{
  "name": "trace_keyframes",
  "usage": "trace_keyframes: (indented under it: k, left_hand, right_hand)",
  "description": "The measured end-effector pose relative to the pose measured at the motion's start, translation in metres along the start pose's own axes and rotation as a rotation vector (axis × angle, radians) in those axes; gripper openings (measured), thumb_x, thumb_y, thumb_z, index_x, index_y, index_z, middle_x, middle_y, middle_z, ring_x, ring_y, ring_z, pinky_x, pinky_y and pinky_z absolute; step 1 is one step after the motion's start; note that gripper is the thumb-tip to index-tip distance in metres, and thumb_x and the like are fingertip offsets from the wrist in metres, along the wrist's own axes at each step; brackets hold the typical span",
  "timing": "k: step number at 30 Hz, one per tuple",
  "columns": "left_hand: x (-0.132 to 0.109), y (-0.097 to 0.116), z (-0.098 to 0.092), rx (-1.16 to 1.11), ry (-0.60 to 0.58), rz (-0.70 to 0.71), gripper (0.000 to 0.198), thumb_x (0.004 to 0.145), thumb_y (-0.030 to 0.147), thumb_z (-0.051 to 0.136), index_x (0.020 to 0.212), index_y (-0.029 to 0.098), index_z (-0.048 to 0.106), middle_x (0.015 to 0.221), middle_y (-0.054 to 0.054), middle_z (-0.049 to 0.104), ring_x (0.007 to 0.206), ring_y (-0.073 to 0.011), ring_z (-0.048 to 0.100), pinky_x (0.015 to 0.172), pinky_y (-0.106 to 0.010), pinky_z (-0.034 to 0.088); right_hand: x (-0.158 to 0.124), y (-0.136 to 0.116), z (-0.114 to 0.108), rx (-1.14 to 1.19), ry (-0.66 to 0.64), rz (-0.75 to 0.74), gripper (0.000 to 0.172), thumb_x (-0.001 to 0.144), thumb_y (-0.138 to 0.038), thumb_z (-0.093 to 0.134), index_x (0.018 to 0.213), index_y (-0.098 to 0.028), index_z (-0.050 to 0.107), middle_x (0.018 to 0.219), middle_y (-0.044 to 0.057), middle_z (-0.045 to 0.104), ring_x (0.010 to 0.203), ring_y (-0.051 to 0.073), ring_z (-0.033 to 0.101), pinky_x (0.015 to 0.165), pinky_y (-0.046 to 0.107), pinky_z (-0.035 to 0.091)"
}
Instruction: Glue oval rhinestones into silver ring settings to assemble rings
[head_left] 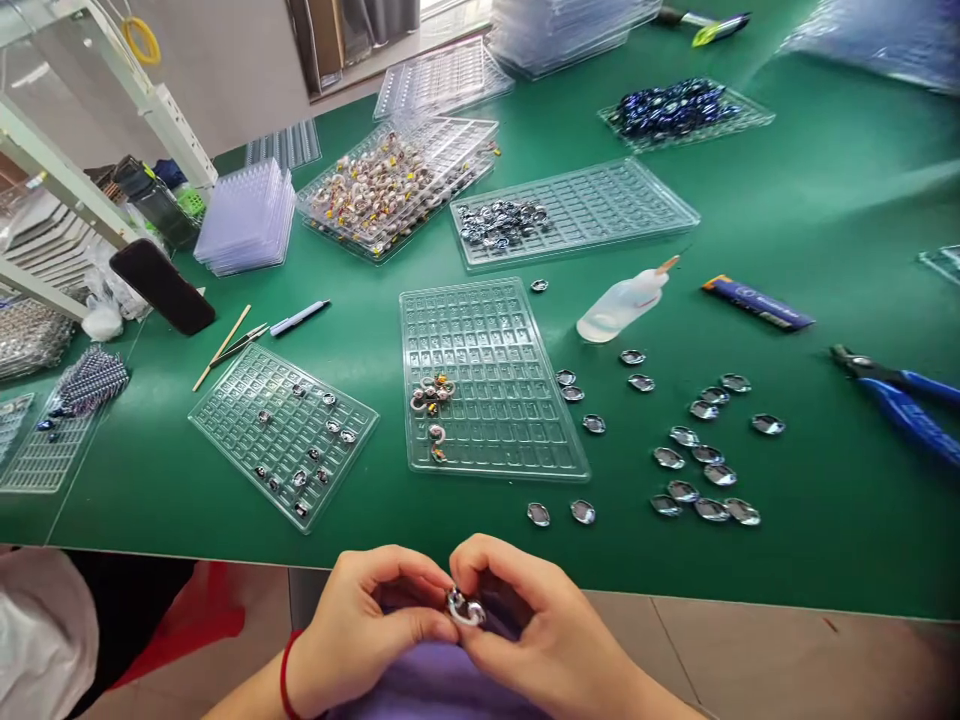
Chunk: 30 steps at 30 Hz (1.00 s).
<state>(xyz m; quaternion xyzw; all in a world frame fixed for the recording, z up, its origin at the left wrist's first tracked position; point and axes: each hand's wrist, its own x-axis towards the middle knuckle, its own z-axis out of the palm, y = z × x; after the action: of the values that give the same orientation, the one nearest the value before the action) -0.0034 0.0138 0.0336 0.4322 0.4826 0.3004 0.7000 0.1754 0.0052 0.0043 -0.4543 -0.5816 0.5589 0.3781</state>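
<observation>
Just off the table's front edge, my left hand (375, 622) and my right hand (534, 625) meet, thumbs and forefingers pinched on a small white-and-silver ornament (465, 608). It has a white curved part and shiny bits; the fingers hide the rest. Beyond the hands lies a clear compartment tray (495, 390) with a few similar white curled pieces (433, 395) in its left part. Faceted silver gems (706, 454) are scattered on the table to the right, and two silver gems (583, 512) lie closer to my hands. A second clear tray (247, 420) on the left holds several small silver pieces.
On the green table (480, 525) are a glue bottle (622, 305), a blue tube (757, 303), blue-handled pliers (900, 390), tweezers (238, 345) and a pen (300, 317). Farther back are a tray of white curled pieces (382, 190), a tray of gems (585, 210) and a phone (161, 285).
</observation>
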Motion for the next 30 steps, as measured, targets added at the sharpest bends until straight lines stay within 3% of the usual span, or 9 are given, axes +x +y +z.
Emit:
trace_keyframes:
  k: [7,10,13,22,24,26,28,29,30]
  left_hand:
    - [0.0,0.011,-0.006,0.482,-0.109,0.317,0.017,0.086,0.03,0.07,0.082,0.016,0.08,0.074,-0.009,0.079,0.066,-0.0168,0.071,0.067,-0.024,0.053]
    - [0.0,0.01,-0.006,0.428,-0.064,0.33,0.023,0.088,0.036,0.068,0.081,0.017,0.079,0.075,-0.009,0.08,0.066,-0.0177,0.072,0.065,-0.024,0.055]
    - [0.0,0.006,-0.004,0.282,0.026,0.236,0.022,0.082,0.04,0.073,0.08,0.019,0.079,0.074,-0.008,0.08,0.063,-0.0185,0.073,0.061,-0.024,0.057]
    - [0.004,-0.001,-0.006,0.09,0.193,0.193,0.015,0.073,0.035,0.082,0.075,0.02,0.079,0.072,-0.005,0.078,0.066,-0.0172,0.072,0.063,-0.022,0.058]
    - [0.006,-0.001,-0.012,0.122,0.224,0.263,0.006,0.075,0.027,0.081,0.075,0.021,0.078,0.071,-0.002,0.075,0.066,-0.0152,0.07,0.062,-0.02,0.057]
    - [0.008,0.0,-0.021,0.202,0.234,0.38,0.003,0.079,0.021,0.076,0.078,0.022,0.078,0.078,-0.003,0.073,0.071,-0.0152,0.069,0.063,-0.02,0.057]
    - [0.011,0.002,-0.028,0.268,0.229,0.445,0.007,0.083,0.019,0.071,0.082,0.022,0.078,0.089,-0.006,0.074,0.081,-0.0176,0.07,0.069,-0.022,0.058]
    - [0.011,0.002,-0.03,0.277,0.231,0.445,0.007,0.084,0.02,0.071,0.083,0.021,0.077,0.093,-0.007,0.075,0.085,-0.019,0.071,0.072,-0.023,0.058]
    - [0.012,0.003,-0.03,0.264,0.244,0.421,0.006,0.083,0.023,0.072,0.082,0.021,0.077,0.095,-0.008,0.077,0.087,-0.0204,0.072,0.075,-0.023,0.059]
  right_hand:
    - [0.0,-0.003,0.004,0.002,-0.06,0.015,0.014,0.064,-0.011,0.053,0.065,-0.021,0.042,0.061,-0.004,0.051,0.054,0.008,0.042,0.049,0.018,0.036]
    - [-0.001,-0.001,0.007,0.001,-0.02,-0.025,0.015,0.066,-0.01,0.051,0.063,-0.021,0.041,0.06,-0.004,0.051,0.054,0.008,0.043,0.049,0.018,0.037]
    - [0.0,-0.002,0.006,0.013,0.012,-0.06,0.014,0.072,-0.01,0.054,0.066,-0.02,0.047,0.065,-0.003,0.055,0.057,0.009,0.048,0.052,0.019,0.04]
    - [0.004,-0.003,-0.001,0.277,-0.013,0.099,0.019,0.078,-0.031,0.073,0.077,-0.019,0.057,0.073,0.0,0.062,0.067,0.013,0.06,0.061,0.023,0.052]
    - [0.009,-0.006,-0.02,0.168,0.044,0.013,0.021,0.078,-0.034,0.074,0.076,-0.02,0.058,0.07,-0.001,0.063,0.064,0.013,0.061,0.058,0.023,0.052]
    - [0.018,-0.014,-0.058,-0.067,0.208,-0.129,0.022,0.081,-0.038,0.072,0.073,-0.022,0.06,0.069,0.0,0.064,0.064,0.014,0.062,0.059,0.025,0.052]
    - [0.035,-0.025,-0.113,-0.39,0.544,-0.254,0.021,0.083,-0.042,0.069,0.073,-0.024,0.062,0.073,0.002,0.066,0.069,0.017,0.063,0.066,0.029,0.052]
    - [0.046,-0.03,-0.144,-0.539,0.774,-0.216,0.02,0.081,-0.042,0.072,0.076,-0.025,0.063,0.076,0.003,0.066,0.07,0.018,0.062,0.069,0.031,0.052]
    - [0.059,-0.035,-0.174,-0.582,0.886,-0.18,0.018,0.08,-0.04,0.074,0.08,-0.026,0.063,0.081,0.005,0.066,0.074,0.019,0.062,0.072,0.033,0.05]
